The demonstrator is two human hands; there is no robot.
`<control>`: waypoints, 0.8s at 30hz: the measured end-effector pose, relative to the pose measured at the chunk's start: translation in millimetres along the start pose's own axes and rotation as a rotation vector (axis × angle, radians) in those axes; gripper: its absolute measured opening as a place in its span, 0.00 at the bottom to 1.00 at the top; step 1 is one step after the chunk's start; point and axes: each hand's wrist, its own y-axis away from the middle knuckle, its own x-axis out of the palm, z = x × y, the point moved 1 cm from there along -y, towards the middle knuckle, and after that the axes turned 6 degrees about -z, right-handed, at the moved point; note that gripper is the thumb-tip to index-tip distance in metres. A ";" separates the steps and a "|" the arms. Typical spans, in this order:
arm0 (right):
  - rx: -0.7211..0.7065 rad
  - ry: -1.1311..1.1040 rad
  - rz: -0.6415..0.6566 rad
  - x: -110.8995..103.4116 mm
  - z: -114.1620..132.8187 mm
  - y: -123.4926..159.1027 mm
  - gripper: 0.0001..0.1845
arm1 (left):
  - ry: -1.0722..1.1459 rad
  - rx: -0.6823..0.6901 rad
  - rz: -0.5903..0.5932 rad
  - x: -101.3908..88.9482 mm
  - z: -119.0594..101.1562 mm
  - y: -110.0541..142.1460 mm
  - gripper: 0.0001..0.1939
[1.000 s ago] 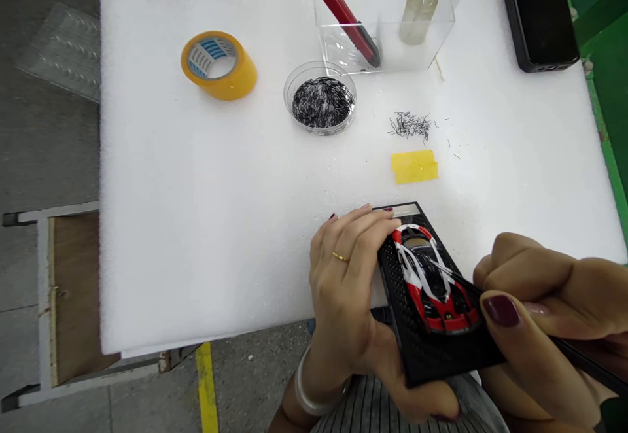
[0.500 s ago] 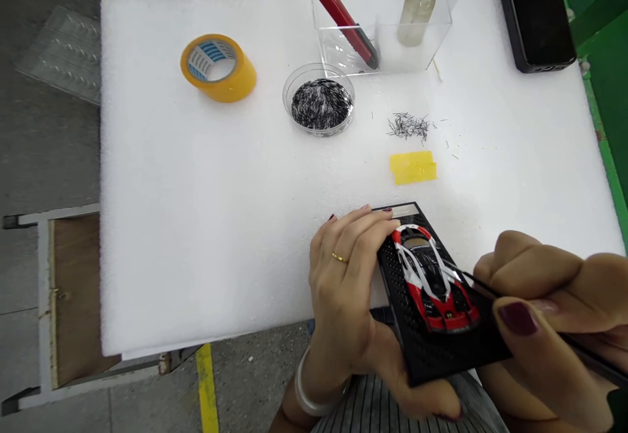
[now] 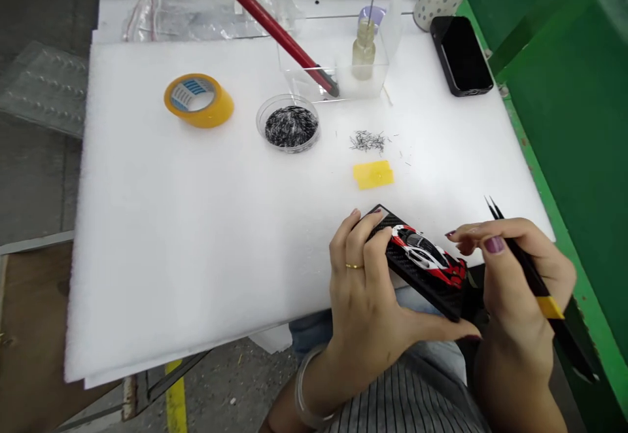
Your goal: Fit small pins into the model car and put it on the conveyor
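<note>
My left hand (image 3: 367, 289) grips a black textured display base (image 3: 417, 282) by its edges, fingers over the far end and thumb along the near end. On the base sits a red, white and black model car (image 3: 429, 256), held tilted at the front edge of the table. My right hand (image 3: 515, 276), to the right of the car, holds black tweezers (image 3: 527, 263) with a yellow band. Their tips point up and away, apart from the car, with a small gap between them. The thumb and index finger are close to the car's right side.
On the white foam sheet (image 3: 196, 224) lie a roll of yellow tape (image 3: 209, 109), a dish of short black bristles (image 3: 292, 125), a loose bristle pile (image 3: 367, 140) and a yellow tape piece (image 3: 373, 174). Behind stand a clear box (image 3: 301, 86) with a red pen-like tool (image 3: 279, 34), a small bottle (image 3: 364, 53) and a phone (image 3: 461, 57).
My right hand has drawn back from the car, and the tweezers have swung from its roof to point upward. The base has turned and tilted in my left hand. The head view has shifted.
</note>
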 end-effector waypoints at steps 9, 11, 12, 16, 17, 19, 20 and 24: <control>-0.167 0.186 0.410 -28.9 -32.6 13.4 0.15 | -0.183 0.014 0.021 11.9 -2.7 23.4 0.42; -0.224 0.175 0.408 -27.6 -35.4 12.8 0.15 | -0.192 0.031 0.038 8.2 0.1 24.5 0.40; -0.236 0.160 0.409 -27.4 -36.3 11.0 0.15 | -0.179 0.038 0.043 5.2 1.4 24.0 0.39; -0.156 0.084 0.488 -30.0 -37.5 -6.0 0.12 | -0.104 0.038 0.060 -9.9 4.0 15.9 0.25; -0.127 0.056 0.520 -30.7 -37.3 -11.9 0.12 | -0.092 0.036 0.064 -13.2 4.2 12.9 0.20; -0.075 -0.010 0.576 -31.4 -36.4 -24.3 0.11 | -0.066 0.039 0.074 -17.8 4.7 6.7 0.14; -0.058 -0.043 0.601 -31.2 -36.0 -30.3 0.11 | -0.048 0.042 0.083 -18.9 5.2 3.6 0.13; -0.022 -0.126 0.718 -27.4 -35.8 -49.5 0.12 | 0.048 0.029 0.188 -18.0 7.6 -8.9 0.16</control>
